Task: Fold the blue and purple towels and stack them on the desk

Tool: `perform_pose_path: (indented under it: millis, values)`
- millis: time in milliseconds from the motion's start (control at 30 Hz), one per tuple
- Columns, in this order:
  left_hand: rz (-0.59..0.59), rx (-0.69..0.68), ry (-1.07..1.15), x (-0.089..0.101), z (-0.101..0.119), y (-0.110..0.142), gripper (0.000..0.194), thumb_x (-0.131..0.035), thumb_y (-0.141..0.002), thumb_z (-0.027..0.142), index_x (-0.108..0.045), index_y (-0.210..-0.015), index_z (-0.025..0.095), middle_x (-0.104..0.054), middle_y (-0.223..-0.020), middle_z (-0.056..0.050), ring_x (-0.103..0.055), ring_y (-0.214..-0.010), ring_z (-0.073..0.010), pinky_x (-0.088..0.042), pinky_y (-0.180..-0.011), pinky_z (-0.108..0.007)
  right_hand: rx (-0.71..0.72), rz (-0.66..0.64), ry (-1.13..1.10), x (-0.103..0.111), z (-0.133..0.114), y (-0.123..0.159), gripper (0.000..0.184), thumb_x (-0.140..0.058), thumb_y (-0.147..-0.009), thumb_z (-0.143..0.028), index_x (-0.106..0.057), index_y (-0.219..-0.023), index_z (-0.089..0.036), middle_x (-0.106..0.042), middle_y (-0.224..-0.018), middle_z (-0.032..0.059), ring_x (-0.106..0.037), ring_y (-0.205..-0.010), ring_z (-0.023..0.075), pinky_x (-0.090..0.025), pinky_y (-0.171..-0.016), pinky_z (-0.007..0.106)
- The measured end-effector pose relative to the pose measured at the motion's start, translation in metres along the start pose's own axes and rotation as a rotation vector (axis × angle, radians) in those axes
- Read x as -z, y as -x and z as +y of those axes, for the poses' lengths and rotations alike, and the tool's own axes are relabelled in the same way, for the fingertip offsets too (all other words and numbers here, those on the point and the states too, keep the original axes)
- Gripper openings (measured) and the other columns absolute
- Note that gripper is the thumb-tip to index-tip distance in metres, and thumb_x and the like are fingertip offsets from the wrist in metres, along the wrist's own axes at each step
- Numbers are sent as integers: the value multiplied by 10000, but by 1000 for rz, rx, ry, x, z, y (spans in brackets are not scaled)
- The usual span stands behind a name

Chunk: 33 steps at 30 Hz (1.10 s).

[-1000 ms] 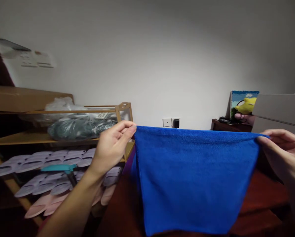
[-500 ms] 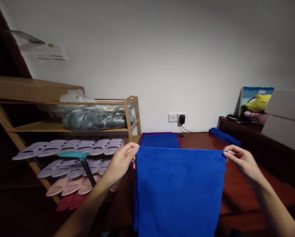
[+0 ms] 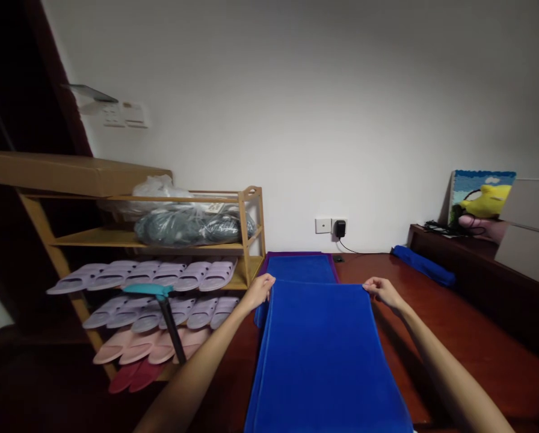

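Observation:
A blue towel point(image 3: 326, 355) lies stretched out along the dark red wooden table point(image 3: 468, 337), running from the near edge away from me. My left hand point(image 3: 260, 290) pinches its far left corner. My right hand point(image 3: 384, 291) pinches its far right corner. Both arms are stretched forward. Just beyond the towel's far edge lies another blue cloth point(image 3: 300, 267) on a purple mat.
A wooden shoe rack point(image 3: 246, 240) with several lilac and pink slippers point(image 3: 161, 282) stands at the left, with bagged items on top. A rolled blue cloth point(image 3: 425, 266) lies at the far right. A wall socket with a charger point(image 3: 339, 228) is behind. A picture point(image 3: 481, 195) leans on a dark cabinet.
The towel was held up in the air in front of me. Both hands moved forward and down, and it now lies flat along the table.

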State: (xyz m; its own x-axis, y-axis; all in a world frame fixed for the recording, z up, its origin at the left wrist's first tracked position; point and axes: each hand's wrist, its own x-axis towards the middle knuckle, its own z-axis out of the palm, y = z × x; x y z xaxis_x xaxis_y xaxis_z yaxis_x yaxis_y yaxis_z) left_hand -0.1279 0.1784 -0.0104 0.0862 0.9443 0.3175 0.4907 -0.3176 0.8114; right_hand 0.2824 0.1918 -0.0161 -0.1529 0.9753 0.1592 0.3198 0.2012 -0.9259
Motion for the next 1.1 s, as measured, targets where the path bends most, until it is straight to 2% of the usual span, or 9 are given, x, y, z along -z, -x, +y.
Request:
perform_pose_path:
  millis: [167, 333, 433, 533, 633, 733, 800, 867, 1100]
  values:
    - [9, 14, -145, -3, -22, -23, 391, -374, -808, 575, -425, -657, 218, -449, -434, 73, -512, -388, -133, -375, -455, -229, -21, 47, 47, -16, 14, -31, 395, -672, -575, -529, -528, -636, -166, -536, -530, -7, -434, -471, 88, -290, -445, 216]
    - [32, 58, -370, -5, -32, -48, 288, -337, -893, 354, -448, -668, 212, -493, -495, 43, -574, -505, -155, -410, -549, -241, -13, 116, 182, -29, 24, -59, 314, -631, -647, -467, -546, -632, -166, -575, -559, 16, -520, -545, 128, -368, -508, 232]
    - [43, 68, -522, -10, -33, -51, 241, -384, -888, 248, -515, -694, 191, -601, -658, -27, -625, -722, -194, -430, -689, -283, -26, 143, 306, -38, 31, -67, 259, -597, -697, -423, -585, -675, -165, -623, -624, 35, -578, -628, 160, -411, -576, 245]
    - [68, 47, -646, -22, -30, -43, 215, -375, -887, 177, -586, -915, 148, -637, -985, -141, -584, -1006, -257, -392, -863, -378, -35, 174, 443, -49, 36, -67, 254, -550, -746, -391, -635, -802, -159, -672, -804, 97, -613, -805, 216, -436, -714, 297]
    - [35, -61, -713, -42, -24, -27, 350, -326, -922, 207, -495, -1224, 152, -454, -1358, -151, -365, -1291, -239, -270, -1026, -395, 26, 188, 536, -66, 36, -58, 432, -462, -818, -442, -597, -1118, -162, -588, -1186, 152, -511, -1127, 264, -367, -928, 354]
    - [-148, -177, -799, -60, -20, -12, 502, -281, -951, 397, -347, -1386, 155, -261, -1502, -103, -182, -1386, -213, -186, -1094, -389, 142, 2, 657, -85, 34, -45, 620, -343, -862, -570, -370, -1387, -241, -327, -1467, 62, -275, -1348, 212, -222, -1076, 344]
    - [-244, -159, -852, -67, -20, -6, 610, -235, -940, 504, -280, -1425, 137, -212, -1515, -110, -151, -1395, -230, -161, -1105, -433, 133, -151, 759, -93, 34, -39, 678, -242, -870, -634, -257, -1440, -268, -187, -1521, 25, -143, -1397, 184, -136, -1115, 361]
    - [-268, -118, -871, -69, -21, -3, 647, -194, -932, 541, -254, -1439, 143, -208, -1514, -103, -148, -1396, -233, -152, -1107, -458, 78, -217, 815, -96, 35, -35, 701, -177, -868, -659, -223, -1451, -273, -131, -1532, 20, -77, -1407, 173, -86, -1124, 375]
    - [-267, -119, -908, -76, -6, -9, 566, -258, -932, 406, -323, -1412, 113, -250, -1494, -132, -182, -1388, -245, -149, -1104, -492, 136, -164, 874, -103, 23, -38, 746, -153, -863, -677, -260, -1444, -221, -146, -1524, 64, -86, -1406, 188, -62, -1126, 392]
